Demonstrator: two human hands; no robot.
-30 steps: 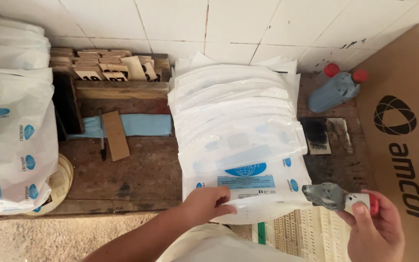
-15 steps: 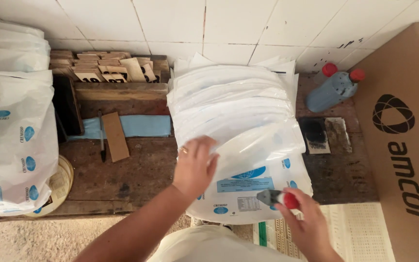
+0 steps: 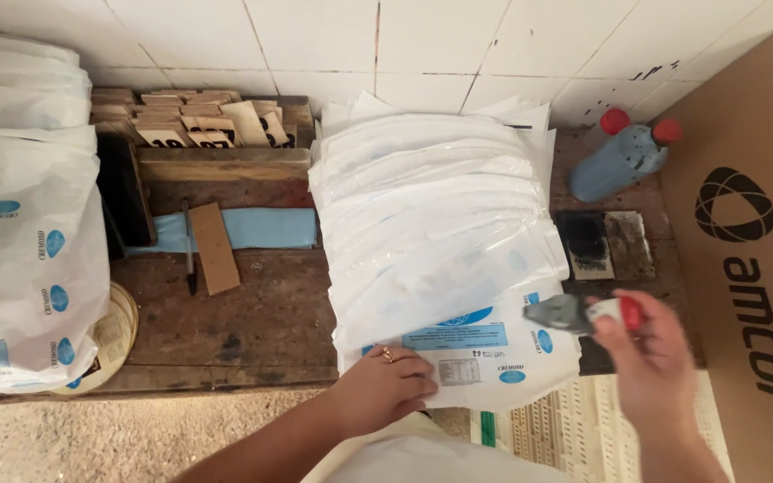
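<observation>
A small red-capped stamp (image 3: 583,313) is gripped in the right hand (image 3: 650,358), beside the fanned stack of white bags (image 3: 436,233); the front bag is pinned flat under the open left hand (image 3: 386,389). Ink could be smeared if a slippery bag slides. A worn wooden desk (image 3: 252,322) is set against a white tiled wall (image 3: 315,40).

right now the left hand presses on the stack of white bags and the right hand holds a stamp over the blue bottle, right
Not quite. The head view shows the right hand holding the stamp beside the stack of white bags, near the ink pad, not over the blue bottle. The left hand does press the stack.
</observation>
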